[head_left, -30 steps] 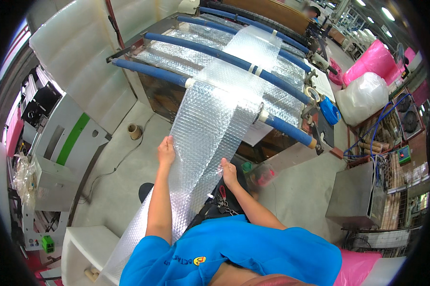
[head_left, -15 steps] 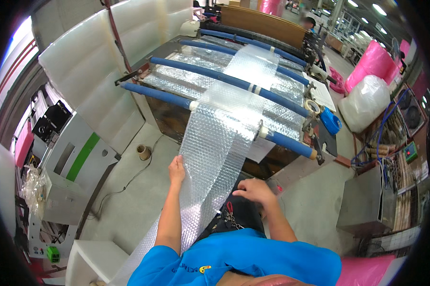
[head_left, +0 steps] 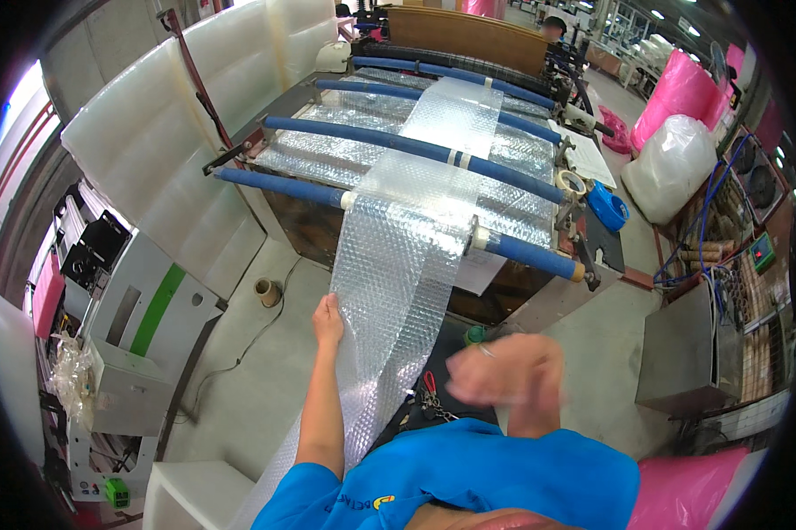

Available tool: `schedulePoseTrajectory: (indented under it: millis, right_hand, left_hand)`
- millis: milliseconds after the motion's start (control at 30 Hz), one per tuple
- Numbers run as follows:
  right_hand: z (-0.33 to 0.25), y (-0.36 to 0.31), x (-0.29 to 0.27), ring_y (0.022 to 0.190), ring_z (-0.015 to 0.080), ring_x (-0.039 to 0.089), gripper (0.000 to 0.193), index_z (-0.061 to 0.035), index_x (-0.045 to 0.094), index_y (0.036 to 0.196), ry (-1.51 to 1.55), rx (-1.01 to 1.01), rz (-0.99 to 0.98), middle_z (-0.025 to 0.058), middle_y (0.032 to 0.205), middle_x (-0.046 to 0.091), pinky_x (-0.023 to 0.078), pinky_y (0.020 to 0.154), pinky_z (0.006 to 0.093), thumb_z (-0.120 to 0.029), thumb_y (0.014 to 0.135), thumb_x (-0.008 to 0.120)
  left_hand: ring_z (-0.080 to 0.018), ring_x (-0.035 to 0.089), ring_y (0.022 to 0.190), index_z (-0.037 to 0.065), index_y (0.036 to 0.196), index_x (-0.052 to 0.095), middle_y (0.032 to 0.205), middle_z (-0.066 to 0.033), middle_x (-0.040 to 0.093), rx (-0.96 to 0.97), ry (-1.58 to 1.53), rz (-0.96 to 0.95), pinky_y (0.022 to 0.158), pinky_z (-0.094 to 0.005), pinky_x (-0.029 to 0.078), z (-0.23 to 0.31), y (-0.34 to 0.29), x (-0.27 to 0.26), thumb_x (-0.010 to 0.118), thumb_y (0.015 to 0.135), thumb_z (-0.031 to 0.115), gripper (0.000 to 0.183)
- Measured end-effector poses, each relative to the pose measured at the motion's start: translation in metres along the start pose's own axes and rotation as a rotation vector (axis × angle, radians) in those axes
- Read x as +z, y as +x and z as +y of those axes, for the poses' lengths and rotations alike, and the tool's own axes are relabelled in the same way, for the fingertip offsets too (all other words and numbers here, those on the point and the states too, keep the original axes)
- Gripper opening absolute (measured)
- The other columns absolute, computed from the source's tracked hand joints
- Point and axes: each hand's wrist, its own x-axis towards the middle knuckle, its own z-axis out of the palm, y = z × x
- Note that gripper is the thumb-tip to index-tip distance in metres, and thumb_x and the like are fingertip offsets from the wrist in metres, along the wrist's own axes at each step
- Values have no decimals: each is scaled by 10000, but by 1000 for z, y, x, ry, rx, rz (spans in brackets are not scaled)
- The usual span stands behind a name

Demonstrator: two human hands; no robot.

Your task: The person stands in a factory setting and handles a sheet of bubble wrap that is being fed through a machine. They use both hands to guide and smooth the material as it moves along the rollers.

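A long strip of clear bubble wrap (head_left: 389, 274) runs from the roller frame down toward my body and past my left side. My left hand (head_left: 328, 320) pinches its left edge, thumb on top. To the right of the strip, my right hand (head_left: 508, 375) is raised before my waist, blurred by motion, with a ring on one finger. Its fingers look curled in; what they hold, if anything, I cannot make out. A small green thing (head_left: 475, 335) shows right by the knuckles. Below hangs a red clip (head_left: 430, 382) with a chain at my waist.
Blue rollers (head_left: 526, 253) cross the machine, the front one nearest me. On its right edge lie a tape roll (head_left: 572, 183) and a blue tape dispenser (head_left: 607, 207). A cardboard core (head_left: 267, 291) and a cable are on the floor at left. A metal cabinet (head_left: 687, 349) stands right.
My right hand has risen from beside my hip and turned, its fingers now curled. The green thing has come into sight by it. My left hand keeps its grip on the bubble wrap.
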Motion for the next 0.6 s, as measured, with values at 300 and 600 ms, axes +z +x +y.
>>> schedulePoseTrajectory:
  millis: [300,600]
  right_hand:
    - [65,-60,-12,923,239,546,241,-126,596,1019,115,496,536,77,1019,586,329,849,509,-241,841,483]
    - [32,-53,-6,882,213,571,271,-71,597,989,452,94,494,80,987,598,309,886,531,-272,820,530]
  left_hand:
    - [-311,505,631,10,771,503,693,-188,526,-3,7,-29,592,-375,392,-22,-1,15,376,872,369,394]
    - [-390,510,727,-1,758,496,758,-208,545,83,9,-2,628,-416,390,52,67,49,371,860,406,437]
